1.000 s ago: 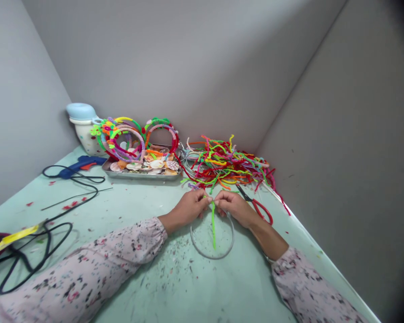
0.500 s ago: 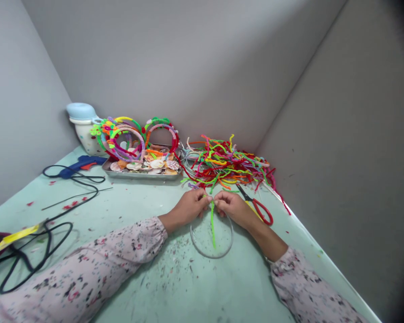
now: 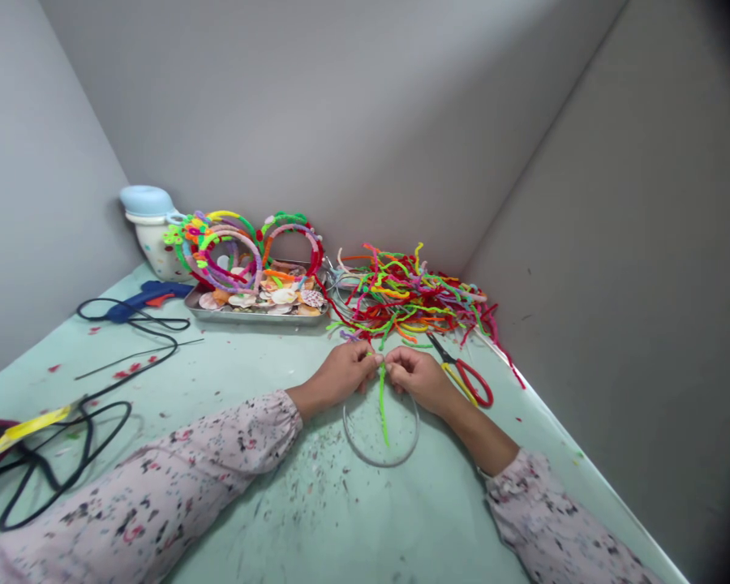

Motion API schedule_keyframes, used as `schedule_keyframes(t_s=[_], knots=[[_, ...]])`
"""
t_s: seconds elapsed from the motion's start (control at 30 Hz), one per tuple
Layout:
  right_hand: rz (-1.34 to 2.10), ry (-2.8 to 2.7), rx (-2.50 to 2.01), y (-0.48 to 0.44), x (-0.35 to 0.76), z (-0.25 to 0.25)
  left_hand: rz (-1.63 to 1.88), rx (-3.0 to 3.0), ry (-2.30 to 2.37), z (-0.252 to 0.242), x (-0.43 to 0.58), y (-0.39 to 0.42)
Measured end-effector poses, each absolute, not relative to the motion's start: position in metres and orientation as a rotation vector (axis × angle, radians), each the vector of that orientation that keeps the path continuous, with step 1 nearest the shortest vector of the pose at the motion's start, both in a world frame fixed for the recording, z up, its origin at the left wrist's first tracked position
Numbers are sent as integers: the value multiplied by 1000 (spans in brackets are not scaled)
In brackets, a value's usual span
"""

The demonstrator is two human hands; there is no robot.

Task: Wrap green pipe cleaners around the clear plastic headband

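Both hands meet above the middle of the table, fingertips almost touching. My left hand (image 3: 348,371) is closed in a pinch on a bright green pipe cleaner (image 3: 384,410) at the top of a thin grey hoop (image 3: 380,465). Opposite it, my right hand (image 3: 422,375) also pinches at the pipe cleaner, thumb against index finger. One green end hangs down inside the hoop, which loops toward me below the hands. The fingers hide the hoop's upper part and how the pipe cleaner sits on it. Just right of my right hand lie red-and-yellow-handled scissors (image 3: 473,383).
Behind the hands lies a tangled pile of coloured pipe cleaners (image 3: 401,292). A metal tray (image 3: 255,319) holds shells and wrapped headbands (image 3: 231,243). On the left are a blue glue gun (image 3: 149,298), its black cord (image 3: 173,349) and a white jar (image 3: 158,243) with a blue lid.
The hands and hoop have shifted very slightly to the left. My right fingertips have moved a little closer to my left ones; both pinches hold.
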State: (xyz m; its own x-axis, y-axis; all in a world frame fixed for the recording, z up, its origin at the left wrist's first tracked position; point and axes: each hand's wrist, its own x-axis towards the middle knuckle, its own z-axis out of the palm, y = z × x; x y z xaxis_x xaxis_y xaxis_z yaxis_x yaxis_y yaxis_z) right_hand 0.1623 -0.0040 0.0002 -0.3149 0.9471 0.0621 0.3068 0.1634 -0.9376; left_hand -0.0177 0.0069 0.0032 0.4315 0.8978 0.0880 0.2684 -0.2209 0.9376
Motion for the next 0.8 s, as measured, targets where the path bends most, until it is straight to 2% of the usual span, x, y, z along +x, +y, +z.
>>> schedule_keyframes(t_s=[0.57,0.8], knots=[[592,-2000,-1278,-8,161,1,794,1692,1023,-2,-17,13],[559,-2015,-1252,-9,162,2,790,1662,985,-4,-17,14]])
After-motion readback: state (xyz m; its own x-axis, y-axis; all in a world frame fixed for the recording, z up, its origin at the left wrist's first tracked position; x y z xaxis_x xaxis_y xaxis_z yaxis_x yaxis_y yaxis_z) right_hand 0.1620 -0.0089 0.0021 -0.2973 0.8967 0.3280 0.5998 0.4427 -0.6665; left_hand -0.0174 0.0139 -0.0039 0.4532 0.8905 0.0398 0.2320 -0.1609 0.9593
